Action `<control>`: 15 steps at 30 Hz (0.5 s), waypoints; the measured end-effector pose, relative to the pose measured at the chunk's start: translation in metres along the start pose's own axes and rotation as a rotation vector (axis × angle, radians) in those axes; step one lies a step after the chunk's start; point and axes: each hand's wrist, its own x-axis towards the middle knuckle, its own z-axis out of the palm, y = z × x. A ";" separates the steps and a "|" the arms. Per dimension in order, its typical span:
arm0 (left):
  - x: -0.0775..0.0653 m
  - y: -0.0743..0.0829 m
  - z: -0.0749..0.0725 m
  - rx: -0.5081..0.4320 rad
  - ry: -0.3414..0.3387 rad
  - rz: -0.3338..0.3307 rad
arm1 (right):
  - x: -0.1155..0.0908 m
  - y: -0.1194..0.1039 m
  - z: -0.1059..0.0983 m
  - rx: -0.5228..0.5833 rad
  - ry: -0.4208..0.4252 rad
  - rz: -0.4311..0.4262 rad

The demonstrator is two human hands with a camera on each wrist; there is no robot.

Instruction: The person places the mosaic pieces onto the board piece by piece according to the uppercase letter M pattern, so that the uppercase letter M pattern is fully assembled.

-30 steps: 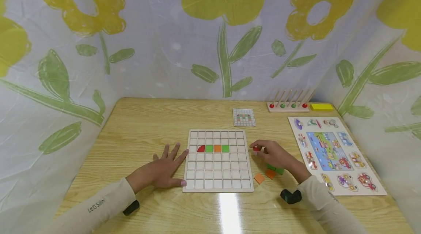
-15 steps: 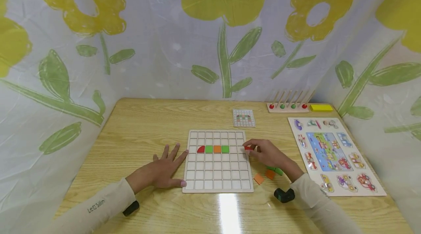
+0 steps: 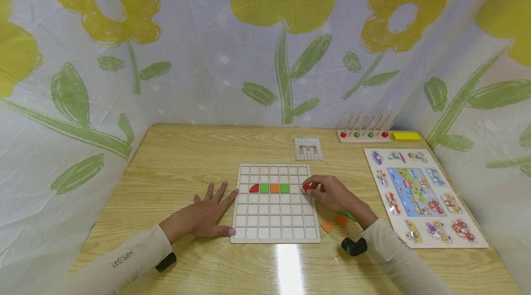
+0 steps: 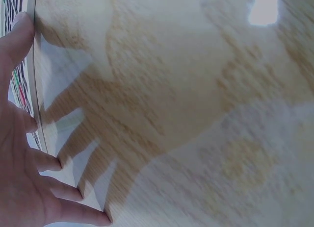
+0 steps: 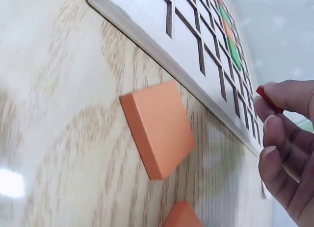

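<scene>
A white wooden grid board (image 3: 275,238) lies mid-table. One of its rows bears a red quarter-round tile (image 3: 254,188), a green tile (image 3: 264,188), an orange tile (image 3: 274,188) and another green tile (image 3: 284,188). My right hand (image 3: 333,193) pinches a red tile (image 5: 269,99) between thumb and fingers, over the board's right edge in that same row. Spread flat, my left hand (image 3: 203,216) rests on the table at the board's left side, with its thumb on the corner. In the left wrist view its fingertips (image 4: 107,218) touch the wood.
Loose orange tiles (image 3: 327,226) and green pieces (image 3: 347,215) lie right of the board, partly below my right forearm. Behind the board is a pattern card (image 3: 308,149). A picture puzzle (image 3: 452,203) lies at the right, with a peg rack (image 3: 363,136) and yellow block (image 3: 405,136) beyond.
My right hand has moved left with the red tile, from beside the board to over its right edge. The left hand has stayed in place.
</scene>
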 end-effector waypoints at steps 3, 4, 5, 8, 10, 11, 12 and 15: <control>0.000 0.000 0.000 0.006 -0.004 0.000 | 0.001 -0.001 0.002 0.009 0.009 -0.006; 0.000 0.000 0.000 0.006 -0.004 0.000 | 0.001 -0.001 0.002 0.013 0.011 -0.009; 0.000 0.000 0.000 0.007 -0.004 0.001 | 0.002 -0.001 0.002 0.018 0.013 -0.011; 0.000 0.000 -0.001 0.011 -0.002 -0.001 | 0.003 -0.003 0.004 0.032 0.016 -0.006; 0.000 0.001 -0.001 0.011 0.002 0.000 | 0.004 -0.004 0.005 0.033 0.021 0.003; -0.001 0.001 -0.001 0.012 0.003 0.000 | 0.004 -0.005 0.006 0.033 0.024 0.008; -0.001 0.001 -0.001 0.013 0.003 -0.002 | 0.005 -0.006 0.006 0.033 0.027 0.014; -0.001 0.001 -0.002 0.013 -0.001 -0.004 | 0.007 -0.007 0.009 0.025 0.036 0.023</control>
